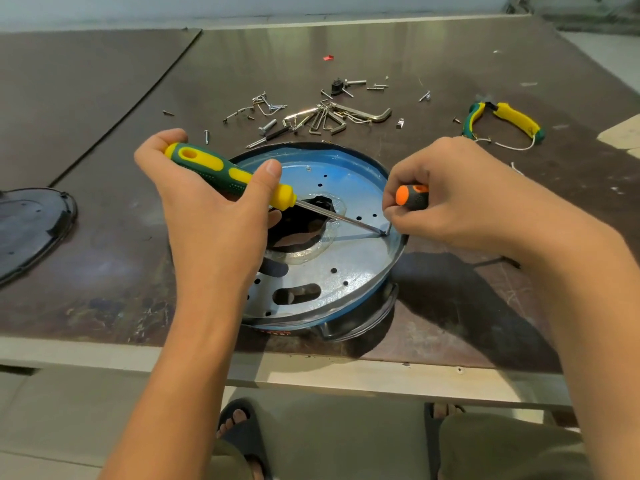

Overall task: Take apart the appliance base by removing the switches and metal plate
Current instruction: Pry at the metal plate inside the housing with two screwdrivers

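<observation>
Left hand (214,216) grips a yellow-green screwdriver (207,164); right hand (457,199) pinches an orange-capped driver (414,197) at three o'clock on the metal plate (360,265); screws (267,126) out at twelve, plate unlifted.

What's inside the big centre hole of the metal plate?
The centre hole in the metal plate shows only a dark interior; no parts can be made out. The left hand and yellow-green screwdriver cover its left side.

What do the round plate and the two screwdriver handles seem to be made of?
Plate: probably bare sheet metal, shiny grey, with punched holes. Yellow-green handle: likely moulded plastic with a rubbery dotted grip. Orange-black handle: probably similar, though the right hand hides most of it.
</observation>
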